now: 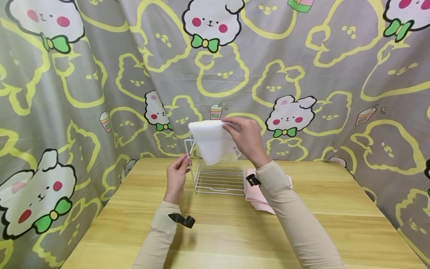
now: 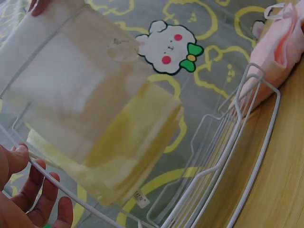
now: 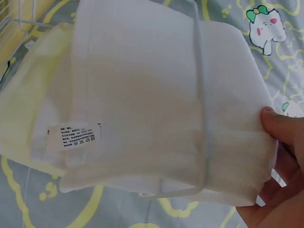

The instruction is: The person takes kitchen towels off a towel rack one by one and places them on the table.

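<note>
A white wire rack [image 1: 220, 192] stands on the table, its slatted base low and an upright frame on its left side. My left hand [image 1: 176, 178] grips the upright wire, with thumb and fingers around it in the left wrist view. Up at the top, my right hand [image 1: 246, 138] pinches the upper right edge of a folded white towel [image 1: 209, 144]. The towel hangs at the rack's top wire, which crosses in front of it in the right wrist view. Against the white towel lies a folded yellow towel [image 2: 142, 142], lower down. A printed label [image 3: 76, 135] shows on the white towel.
A folded pink towel [image 1: 256, 198] lies on the wooden table [image 1: 215, 235] right of the rack, partly hidden by my right forearm. A patterned curtain [image 1: 215, 82] hangs just behind the table. Black straps [image 1: 183, 220] sit around both sleeves.
</note>
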Tool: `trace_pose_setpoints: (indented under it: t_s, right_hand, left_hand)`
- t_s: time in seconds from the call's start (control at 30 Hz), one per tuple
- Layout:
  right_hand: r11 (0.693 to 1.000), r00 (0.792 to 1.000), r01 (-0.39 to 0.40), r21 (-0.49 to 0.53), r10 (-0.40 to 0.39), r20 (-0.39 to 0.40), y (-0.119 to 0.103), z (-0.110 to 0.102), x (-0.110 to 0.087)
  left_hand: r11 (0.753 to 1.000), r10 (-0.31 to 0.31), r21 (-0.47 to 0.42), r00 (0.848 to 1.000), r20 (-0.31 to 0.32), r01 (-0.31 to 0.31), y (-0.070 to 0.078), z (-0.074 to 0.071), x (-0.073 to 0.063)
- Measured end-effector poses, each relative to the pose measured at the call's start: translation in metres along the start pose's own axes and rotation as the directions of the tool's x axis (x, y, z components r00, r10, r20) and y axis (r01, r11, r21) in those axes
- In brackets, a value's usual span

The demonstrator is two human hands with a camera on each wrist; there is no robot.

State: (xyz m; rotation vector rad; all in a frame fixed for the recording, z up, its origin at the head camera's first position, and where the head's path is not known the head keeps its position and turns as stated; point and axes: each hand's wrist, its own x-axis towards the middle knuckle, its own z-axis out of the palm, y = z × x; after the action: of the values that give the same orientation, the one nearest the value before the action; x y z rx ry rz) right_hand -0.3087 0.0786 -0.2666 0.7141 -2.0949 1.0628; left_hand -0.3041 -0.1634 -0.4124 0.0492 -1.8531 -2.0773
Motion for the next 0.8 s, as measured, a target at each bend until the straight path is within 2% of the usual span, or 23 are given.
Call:
trace_pose_setpoints:
  t_s: [0.3, 0.57, 0.67, 0.8]
  right_hand:
    - [0.995, 0.994, 0.096, -0.015, -0.096, -0.058, -0.014, -0.013, -0.008]
    - [0.983, 0.972, 0.184, -0.009, -0.184, -0.145, -0.024, -0.027, -0.016]
    - [0.979, 0.965, 0.204, -0.01, -0.203, -0.167, -0.028, -0.032, -0.019]
    - [0.979, 0.965, 0.203, 0.006, -0.199, -0.168, -0.033, -0.038, -0.028]
  left_hand:
    - [1.0, 0.001, 0.008, 1.0, 0.003, -0.002, 0.0, 0.0, 0.001]
    - [1.0, -0.001, 0.002, 1.0, 0.003, 0.001, 0.001, 0.001, 0.0]
    - [1.0, -0.001, 0.0, 1.0, 0.007, 0.001, 0.001, 0.001, -0.001]
    - [1.0, -0.007, 0.006, 1.0, 0.005, 0.007, 0.001, 0.001, 0.0]
